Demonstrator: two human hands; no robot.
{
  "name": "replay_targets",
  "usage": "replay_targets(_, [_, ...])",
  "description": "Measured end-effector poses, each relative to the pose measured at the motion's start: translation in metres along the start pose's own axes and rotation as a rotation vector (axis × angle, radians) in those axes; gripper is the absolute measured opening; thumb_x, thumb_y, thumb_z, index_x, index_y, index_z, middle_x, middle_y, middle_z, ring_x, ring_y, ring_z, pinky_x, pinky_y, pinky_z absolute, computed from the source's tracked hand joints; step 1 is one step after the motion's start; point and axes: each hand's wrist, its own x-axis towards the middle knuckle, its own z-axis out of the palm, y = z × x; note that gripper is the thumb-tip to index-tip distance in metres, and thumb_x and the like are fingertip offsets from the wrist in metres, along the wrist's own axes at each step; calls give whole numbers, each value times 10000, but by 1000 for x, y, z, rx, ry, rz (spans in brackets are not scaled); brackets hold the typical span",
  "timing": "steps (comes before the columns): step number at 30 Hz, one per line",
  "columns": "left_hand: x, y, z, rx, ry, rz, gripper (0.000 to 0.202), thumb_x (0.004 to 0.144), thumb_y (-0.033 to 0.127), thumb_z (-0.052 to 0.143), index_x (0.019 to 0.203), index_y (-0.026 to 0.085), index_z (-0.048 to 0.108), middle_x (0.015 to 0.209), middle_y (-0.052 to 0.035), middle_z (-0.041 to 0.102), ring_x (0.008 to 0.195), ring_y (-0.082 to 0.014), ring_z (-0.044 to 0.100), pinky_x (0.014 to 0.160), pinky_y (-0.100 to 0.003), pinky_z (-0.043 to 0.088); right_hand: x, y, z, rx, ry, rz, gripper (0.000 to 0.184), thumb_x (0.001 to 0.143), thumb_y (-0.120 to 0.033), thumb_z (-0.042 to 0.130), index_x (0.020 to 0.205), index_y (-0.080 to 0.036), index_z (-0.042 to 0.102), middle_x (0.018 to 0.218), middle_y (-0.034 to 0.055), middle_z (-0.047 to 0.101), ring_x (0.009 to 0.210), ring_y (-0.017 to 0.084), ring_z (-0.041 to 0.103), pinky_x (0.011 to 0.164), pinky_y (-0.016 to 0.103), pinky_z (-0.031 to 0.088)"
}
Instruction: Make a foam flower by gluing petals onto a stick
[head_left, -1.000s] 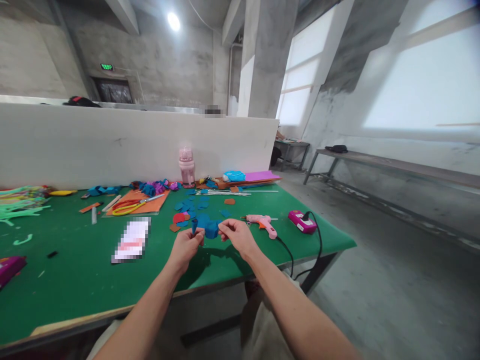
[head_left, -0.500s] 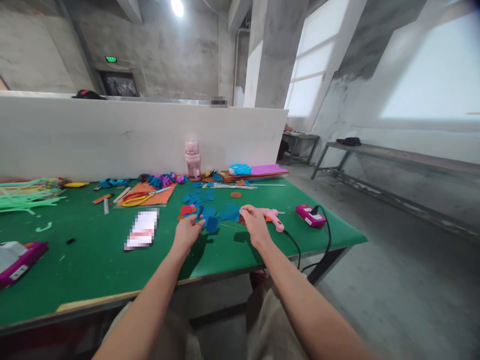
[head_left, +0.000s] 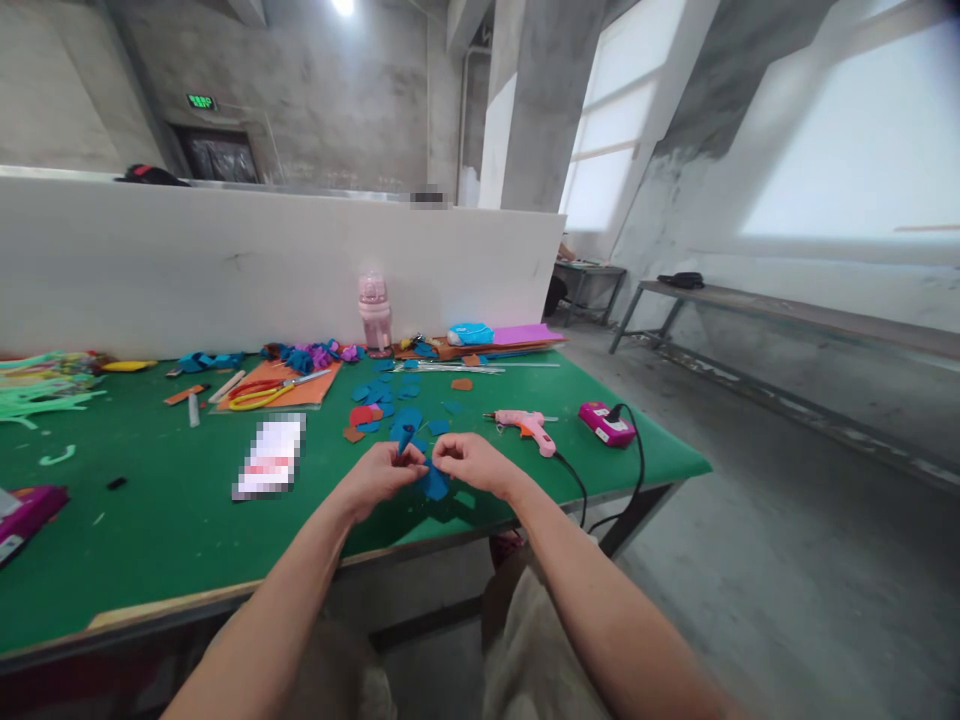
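Observation:
Over the near edge of the green table (head_left: 165, 540), my left hand (head_left: 379, 472) pinches a small rolled blue felt piece (head_left: 406, 437) that stands up between its fingers. Close beside it, my right hand (head_left: 469, 462) is closed on a flat blue felt piece (head_left: 435, 484) that hangs between the two hands. The fingertips of both hands almost meet. More blue felt cut-outs (head_left: 390, 392) and a red one (head_left: 361, 415) lie on the table just beyond the hands.
A pink glue gun (head_left: 529, 424) lies right of my hands, its black cord running to a pink power strip (head_left: 606, 422). Scissors (head_left: 262, 391) rest on orange felt, a pink bottle (head_left: 374, 312) stands by the white partition (head_left: 225, 265), and green strips (head_left: 41, 390) lie far left.
My right hand came back from beside the glue gun with a flat blue felt piece and now meets my left hand. Both hands sit nearer the table's front edge.

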Motion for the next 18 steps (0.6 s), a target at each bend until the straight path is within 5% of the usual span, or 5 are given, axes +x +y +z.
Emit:
replay_targets(4, [5,-4,8,-258,119,18,259,617,352,622,736,176,475,487,79,475,307,-14,243,315,-156,145,2,0,5,258,10,70,232,724,-409,532,764,-181,521,647,-31,551,585,95,518,577,217,428])
replay_targets(8, [5,-5,16,-376,142,7,281,622,340,624,768,189,437,532,66,532,300,-7,201,309,-151,123,6,6,5,266,115,77,208,670,-352,599,742,-176,516,627,-35,552,590,100,541,616,235,448])
replay_targets(11, [4,-4,15,-273,135,2,297,613,365,638,774,173,478,561,45,550,314,-7,220,307,-155,147,7,11,1,191,226,89,148,688,-311,562,704,-181,494,585,-51,516,527,96,537,560,228,440])
replay_targets(18, [3,1,6,36,215,63,319,548,340,683,782,139,601,610,18,572,364,-21,319,346,-169,202,3,14,-2,-182,111,44,100,712,-275,541,720,-176,533,543,-41,550,536,112,560,503,197,376])
